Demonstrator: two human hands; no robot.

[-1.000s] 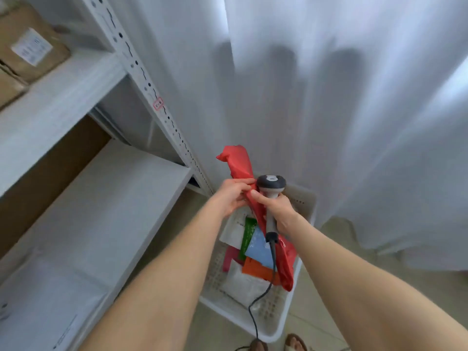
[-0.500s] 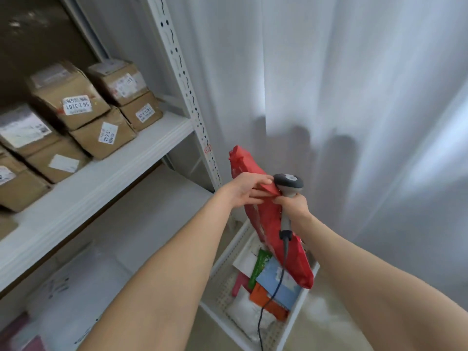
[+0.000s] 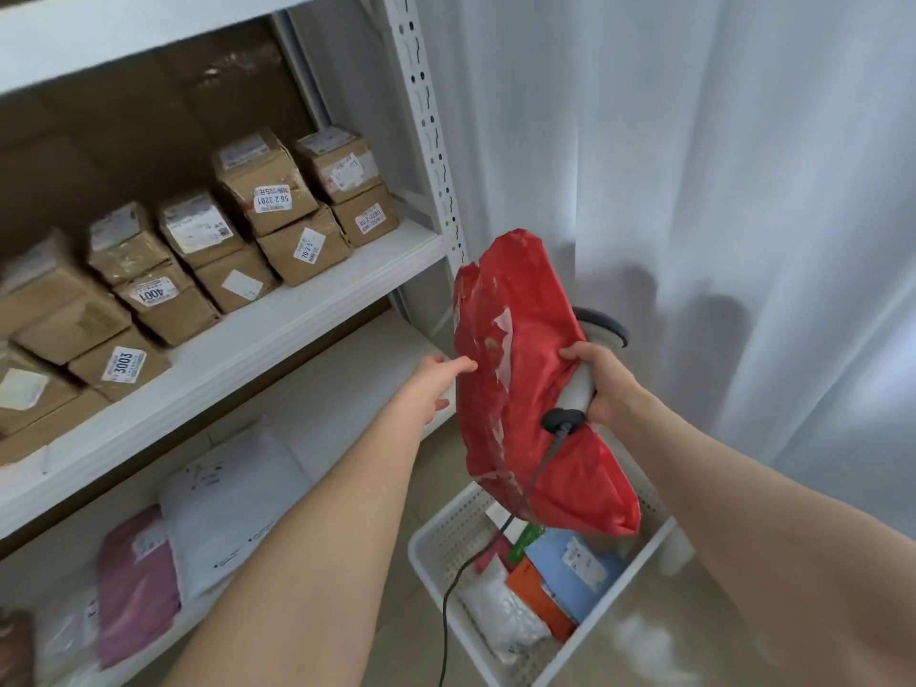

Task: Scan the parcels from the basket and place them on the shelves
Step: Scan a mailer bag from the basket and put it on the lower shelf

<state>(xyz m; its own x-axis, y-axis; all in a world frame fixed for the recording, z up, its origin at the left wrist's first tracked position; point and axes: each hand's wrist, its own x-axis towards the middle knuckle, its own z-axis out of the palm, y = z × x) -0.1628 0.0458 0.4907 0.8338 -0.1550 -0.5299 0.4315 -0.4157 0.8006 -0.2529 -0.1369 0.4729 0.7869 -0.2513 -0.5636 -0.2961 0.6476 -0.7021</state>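
Right hand (image 3: 612, 384) grips barcode scanner (image 3: 601, 328) and red poly mailer (image 3: 520, 389), whose long axis hangs near-vertical; left hand (image 3: 426, 384), fingers relaxed, touches its edge.

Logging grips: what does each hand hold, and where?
Right hand grips the scanner by its handle and pinches the red parcel at its right edge; left hand only touches it.
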